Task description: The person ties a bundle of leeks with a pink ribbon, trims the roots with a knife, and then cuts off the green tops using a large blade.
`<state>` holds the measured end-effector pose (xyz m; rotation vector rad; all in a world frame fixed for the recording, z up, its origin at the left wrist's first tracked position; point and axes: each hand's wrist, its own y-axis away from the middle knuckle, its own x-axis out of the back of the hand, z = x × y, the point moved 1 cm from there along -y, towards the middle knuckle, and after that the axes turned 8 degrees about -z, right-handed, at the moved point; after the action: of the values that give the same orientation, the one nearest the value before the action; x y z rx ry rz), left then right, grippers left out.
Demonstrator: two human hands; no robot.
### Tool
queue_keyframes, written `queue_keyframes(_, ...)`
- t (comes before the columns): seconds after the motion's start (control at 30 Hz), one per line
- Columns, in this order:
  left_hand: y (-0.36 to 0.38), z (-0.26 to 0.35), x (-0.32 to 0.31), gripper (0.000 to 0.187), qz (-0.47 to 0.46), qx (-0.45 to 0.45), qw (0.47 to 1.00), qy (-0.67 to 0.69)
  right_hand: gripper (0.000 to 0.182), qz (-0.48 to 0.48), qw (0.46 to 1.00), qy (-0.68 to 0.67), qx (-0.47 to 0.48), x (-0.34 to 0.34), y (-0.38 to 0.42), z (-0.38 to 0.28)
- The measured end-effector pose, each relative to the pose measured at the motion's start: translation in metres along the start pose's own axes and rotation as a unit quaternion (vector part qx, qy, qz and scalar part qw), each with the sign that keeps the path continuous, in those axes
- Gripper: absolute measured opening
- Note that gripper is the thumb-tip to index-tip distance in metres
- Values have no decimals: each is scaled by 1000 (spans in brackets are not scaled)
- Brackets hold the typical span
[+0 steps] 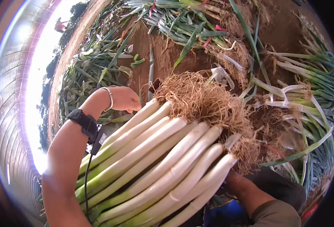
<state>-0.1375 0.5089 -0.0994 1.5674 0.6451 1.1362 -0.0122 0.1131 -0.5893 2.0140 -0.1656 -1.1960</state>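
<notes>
A large bunch of leeks (163,162) with white stems and tangled brown roots (201,98) fills the middle of the head view, roots pointing up and right. My left hand (125,99), with a bracelet and a strapped device at the wrist, is beside the upper left stems, its fingers curled; what they hold, if anything, is hidden. A small dark object shows just right of it, at the edge of the roots. From the lower right my right forearm (246,189) reaches under the bunch, and the hand and its fingers are hidden behind the stems and roots.
Loose green leaves (91,72) lie in a heap at the left. Tied leeks with red bands (182,26) rest on brown soil (151,41) at the top. More leeks (318,83) are piled along the right. A translucent wall (12,94) curves along the far left.
</notes>
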Motion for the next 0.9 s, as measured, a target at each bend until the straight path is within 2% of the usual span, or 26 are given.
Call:
queue_keyframes(0.13,-14,-10,6,32,-13,1,1000,2,16,33,999,31,-15,14,5,-6)
queue_keyframes(0.23,-12,-28,15,38,-3,-7,999,34,16,44,998,40,-24,17,8,-4)
queue_keyframes(0.3,-9,-40,16,38,39,-33,996,78,16,49,997,45,-30,20,9,-3)
queue_keyframes(0.43,-13,-51,8,39,33,-2,998,55,16,52,996,54,-37,25,8,-1)
queue_keyframes(0.5,-23,-53,-2,38,-17,-11,995,98,16,62,996,57,-39,28,12,0)
queue_keyframes(0.53,-25,-49,-3,38,-17,-12,995,94,15,63,996,55,-39,28,12,1)
queue_keyframes(0.6,-30,-37,-9,40,-76,-20,995,63,15,66,995,57,-42,30,13,1)
queue_keyframes(0.67,-32,-22,-10,38,-95,3,990,101,15,66,995,59,-43,32,14,1)
queue_keyframes(0.77,-39,-17,-10,37,-117,-34,988,89,15,68,995,61,-48,36,15,4)
queue_keyframes(0.87,-53,-18,-13,29,-156,-82,974,144,15,72,994,60,-51,40,15,5)
queue_keyframes(0.9,-67,-22,-14,22,-165,-44,985,29,15,74,994,59,-51,41,15,6)
